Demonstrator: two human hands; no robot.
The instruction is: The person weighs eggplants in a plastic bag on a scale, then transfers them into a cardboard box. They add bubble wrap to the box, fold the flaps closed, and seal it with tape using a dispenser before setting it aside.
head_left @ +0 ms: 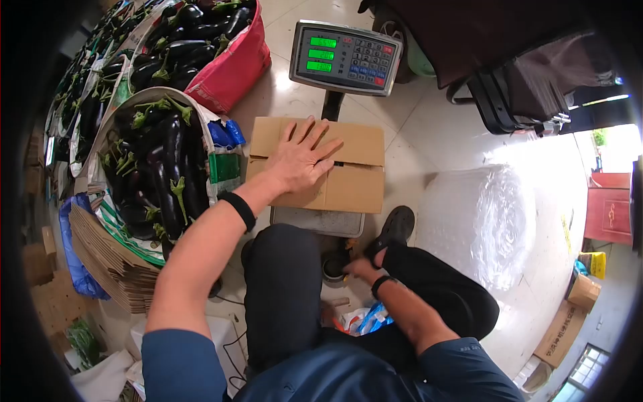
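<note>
A closed cardboard box (pixel 355 187) sits on the platform (pixel 321 221) of a digital scale, its top flaps folded in to a middle seam. My left hand (pixel 301 157) lies flat on that top, fingers spread across the seam. Low between my knees, my right hand (pixel 365 271) is beside a dark round object (pixel 333 266) on the floor, possibly a roll of tape. Motion blurs the right fingers, so whether they grip it does not show. Above the box stands the scale's display (pixel 347 57), with green digits lit.
Sacks of eggplants (pixel 164 154) crowd the left side, with a red bag (pixel 234 74) of more behind. Flattened cardboard (pixel 110 258) leans below them. A big clear plastic-wrapped roll (pixel 502 221) stands to the right. A dark chair-like object (pixel 509 87) is at the upper right.
</note>
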